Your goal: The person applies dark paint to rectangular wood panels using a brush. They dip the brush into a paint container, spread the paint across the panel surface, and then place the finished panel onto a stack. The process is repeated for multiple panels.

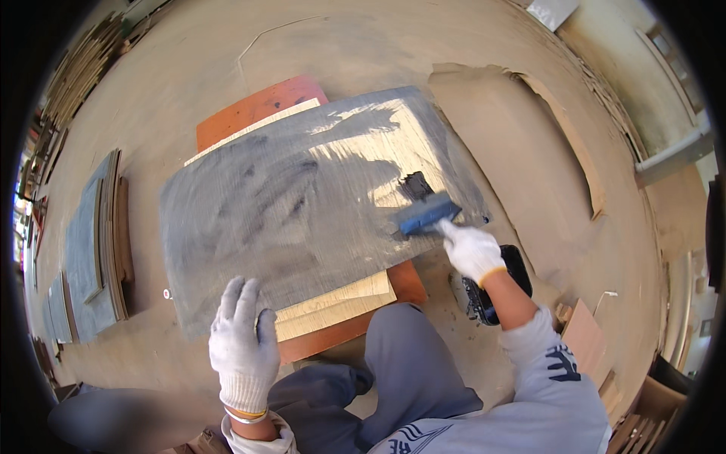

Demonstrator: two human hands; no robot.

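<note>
- Plywood sheet [302,204] lies at frame centre, topmost on a stack of pale boards [340,303] over an orange panel [257,106]; mostly coated dark grey, with a bare patch at upper right.
- Right hand [470,250], white-gloved, is closed around a blue brush [425,213]; bristles touch the sheet's right edge.
- Left hand [243,344], gloved, lies flat with fingers spread on the sheet's lower edge, gripping nothing.
- Black container [491,291] sits just right of the stack.

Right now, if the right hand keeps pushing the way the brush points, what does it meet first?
The right hand aims its brush up-left; first comes the unpainted pale patch of the sheet, probably.
</note>
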